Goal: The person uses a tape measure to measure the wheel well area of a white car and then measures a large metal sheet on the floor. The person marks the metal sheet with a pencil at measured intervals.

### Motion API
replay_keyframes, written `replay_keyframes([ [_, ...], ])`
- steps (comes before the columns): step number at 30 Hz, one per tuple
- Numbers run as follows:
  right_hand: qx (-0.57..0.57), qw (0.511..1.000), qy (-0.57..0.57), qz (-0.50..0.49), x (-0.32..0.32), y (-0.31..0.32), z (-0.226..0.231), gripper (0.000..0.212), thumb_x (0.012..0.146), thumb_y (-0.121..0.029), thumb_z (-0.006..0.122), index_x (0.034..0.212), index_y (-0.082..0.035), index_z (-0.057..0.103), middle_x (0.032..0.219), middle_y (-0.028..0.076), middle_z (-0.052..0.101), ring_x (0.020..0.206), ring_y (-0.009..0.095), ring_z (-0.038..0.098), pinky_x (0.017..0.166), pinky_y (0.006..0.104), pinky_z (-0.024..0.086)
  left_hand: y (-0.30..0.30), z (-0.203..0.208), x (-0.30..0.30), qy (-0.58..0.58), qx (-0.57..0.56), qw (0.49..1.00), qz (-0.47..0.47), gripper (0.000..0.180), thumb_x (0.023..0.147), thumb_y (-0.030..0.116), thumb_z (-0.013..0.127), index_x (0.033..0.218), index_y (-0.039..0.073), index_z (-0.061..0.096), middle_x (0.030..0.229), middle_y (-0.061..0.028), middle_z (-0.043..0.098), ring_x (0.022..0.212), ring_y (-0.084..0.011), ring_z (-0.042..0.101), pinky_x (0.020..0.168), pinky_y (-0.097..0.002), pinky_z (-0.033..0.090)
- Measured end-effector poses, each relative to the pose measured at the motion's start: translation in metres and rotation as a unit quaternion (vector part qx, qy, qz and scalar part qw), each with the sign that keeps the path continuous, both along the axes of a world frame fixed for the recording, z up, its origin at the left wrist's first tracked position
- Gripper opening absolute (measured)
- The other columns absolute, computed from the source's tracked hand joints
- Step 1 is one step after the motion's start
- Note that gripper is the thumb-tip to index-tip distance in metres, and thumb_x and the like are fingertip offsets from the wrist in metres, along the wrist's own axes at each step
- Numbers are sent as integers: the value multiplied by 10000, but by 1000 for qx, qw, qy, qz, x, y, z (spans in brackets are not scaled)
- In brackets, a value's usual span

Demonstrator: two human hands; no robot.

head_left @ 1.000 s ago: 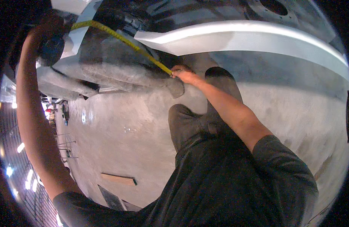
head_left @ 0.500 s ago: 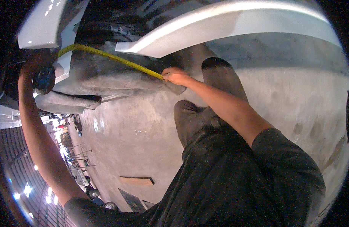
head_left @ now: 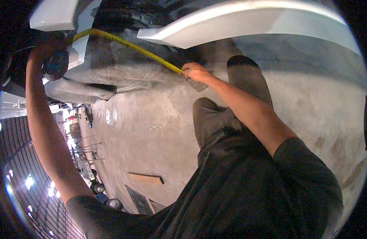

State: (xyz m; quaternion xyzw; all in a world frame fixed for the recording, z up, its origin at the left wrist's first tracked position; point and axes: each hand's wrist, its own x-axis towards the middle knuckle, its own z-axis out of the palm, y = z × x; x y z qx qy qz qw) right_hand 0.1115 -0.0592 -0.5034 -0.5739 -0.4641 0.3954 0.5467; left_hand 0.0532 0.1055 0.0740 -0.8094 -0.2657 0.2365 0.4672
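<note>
A yellow measuring tape [head_left: 139,48] is pulled out between my hands, bent near its left end and running down to the right. My right hand [head_left: 196,72] is closed on its right end, fingers pinched together. My left hand [head_left: 47,48] is raised in deep shadow at the tape's left end, beside a white panel [head_left: 54,16]. Its fingers are hidden, so its grip does not show. A dark round object [head_left: 57,65] sits right against that hand; what it is, I cannot make out. The tape passes in front of the white panel's edge and a dark recess.
A curved white arch-shaped panel [head_left: 247,26] spans the upper right, close above my right hand. Grey dusty sheeting [head_left: 120,73] lies behind the tape. On the concrete floor [head_left: 143,139] are a wooden board [head_left: 145,178], a dark panel [head_left: 139,200] and small wheels [head_left: 114,204].
The whole scene has shifted slightly right and up in the picture. Both hands keep their places along the stretched tape.
</note>
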Motion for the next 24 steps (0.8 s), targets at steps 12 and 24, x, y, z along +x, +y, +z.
replay_keyframes([
  [12,55,996,-50,-53,-3,17,-20,267,847,-244,536,920,-14,651,803,119,664,770,260,633,719,383,481,-42,-10,16,-10,-12,1000,26,457,822,437,611,985,22,709,994,-199,686,878,-336,678,796,-427,525],
  [24,14,1000,-15,-19,10,0,9,246,864,-229,533,905,-17,651,779,90,653,764,209,619,718,342,470,-76,-19,17,-88,-88,991,47,551,801,517,628,964,-2,713,987,-218,685,875,-353,677,801,-427,524],
])
